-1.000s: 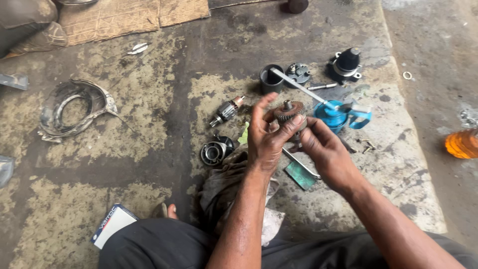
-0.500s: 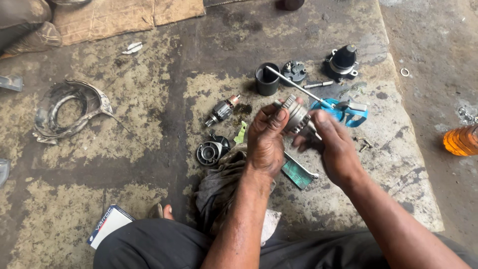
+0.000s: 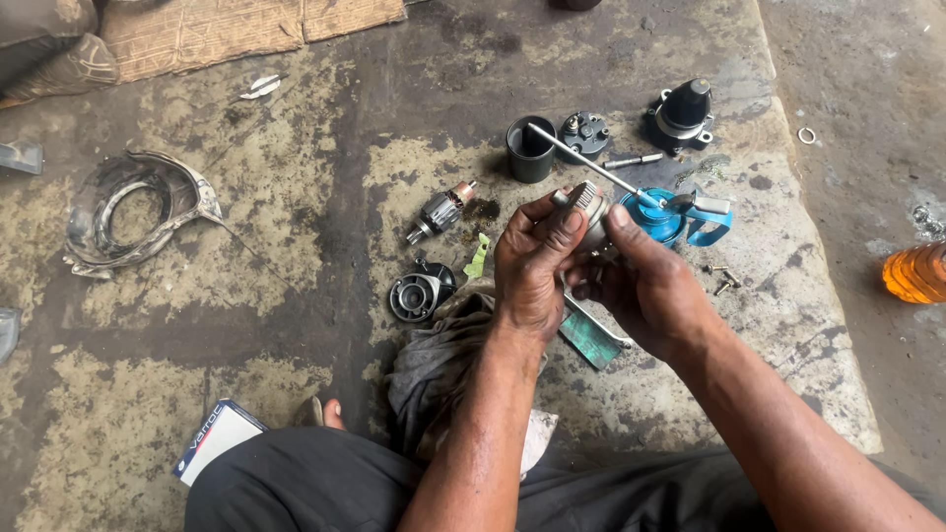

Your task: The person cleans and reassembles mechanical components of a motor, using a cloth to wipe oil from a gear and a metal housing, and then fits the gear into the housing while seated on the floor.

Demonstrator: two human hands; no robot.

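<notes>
From the head camera, we see our left hand [image 3: 532, 271] and right hand [image 3: 645, 286] with fingers clamped on a small metal cylinder [image 3: 589, 212] above the greasy floor [image 3: 296, 246]. It looks stiff, fairly heavy and oily; we judge its ribbed sides the best hold.

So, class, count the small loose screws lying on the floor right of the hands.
2 can be made out: two small screws lying close together on the concrete floor, just right of the right hand. More may be hidden under the hands.
</notes>
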